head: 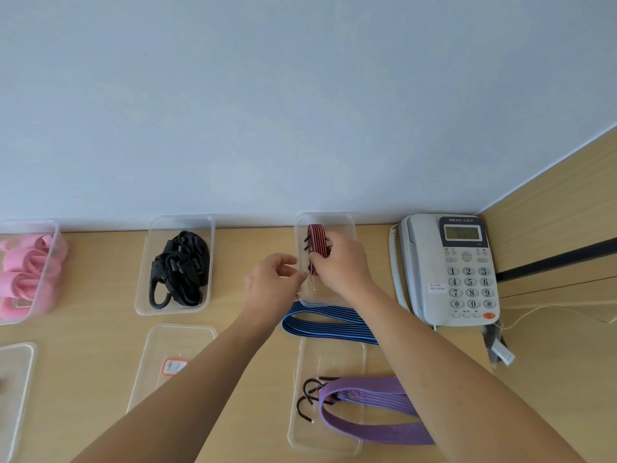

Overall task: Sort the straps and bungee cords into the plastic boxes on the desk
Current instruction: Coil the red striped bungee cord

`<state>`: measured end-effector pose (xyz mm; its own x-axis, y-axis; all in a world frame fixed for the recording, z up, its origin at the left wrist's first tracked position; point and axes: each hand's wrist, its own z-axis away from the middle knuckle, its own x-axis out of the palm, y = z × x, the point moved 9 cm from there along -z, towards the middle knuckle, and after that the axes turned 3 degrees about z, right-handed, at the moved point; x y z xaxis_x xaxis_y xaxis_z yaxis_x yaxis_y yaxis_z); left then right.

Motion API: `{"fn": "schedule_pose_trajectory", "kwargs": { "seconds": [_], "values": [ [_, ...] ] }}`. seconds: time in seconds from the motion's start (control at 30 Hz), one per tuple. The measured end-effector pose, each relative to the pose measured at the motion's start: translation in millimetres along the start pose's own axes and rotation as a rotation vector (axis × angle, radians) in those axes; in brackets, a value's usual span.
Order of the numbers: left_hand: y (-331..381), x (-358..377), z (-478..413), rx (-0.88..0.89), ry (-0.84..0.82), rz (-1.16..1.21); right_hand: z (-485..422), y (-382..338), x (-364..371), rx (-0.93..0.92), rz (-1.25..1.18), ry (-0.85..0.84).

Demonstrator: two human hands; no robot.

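Your right hand reaches into the clear box at the upper centre-right of the frame. Its fingers are clamped round a folded bungee cord, red with thin black stripes, with dark hooks showing at its left. Your left hand sits at that box's left wall, fingers bunched together; you cannot tell whether they pinch the rim. On the grey telephone at the right, the keys read 1 to 9, *, 0, #; its brand line is too blurred to read. A blue striped strap lies on the table just below the box.
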<state>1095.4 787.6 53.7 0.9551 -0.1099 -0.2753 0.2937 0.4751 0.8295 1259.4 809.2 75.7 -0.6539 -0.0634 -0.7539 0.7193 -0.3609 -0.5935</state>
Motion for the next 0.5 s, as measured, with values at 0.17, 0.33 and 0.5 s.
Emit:
{"fn": "schedule_pose_trajectory", "kwargs": {
  "seconds": [0.17, 0.33, 0.5],
  "values": [
    [1.1, 0.0, -0.5, -0.005, 0.000, -0.008, -4.7, -4.2, 3.9, -0.025, 0.046, -0.041],
    [4.4, -1.5, 0.9, -0.011, -0.006, -0.016, -1.2, -2.3, 4.0, -0.011, -0.008, -0.081],
    [7.1, -2.5, 2.1, -0.003, -0.004, -0.048, 2.0, 1.8, 0.8, 0.002, -0.055, -0.064]
  ]
}}
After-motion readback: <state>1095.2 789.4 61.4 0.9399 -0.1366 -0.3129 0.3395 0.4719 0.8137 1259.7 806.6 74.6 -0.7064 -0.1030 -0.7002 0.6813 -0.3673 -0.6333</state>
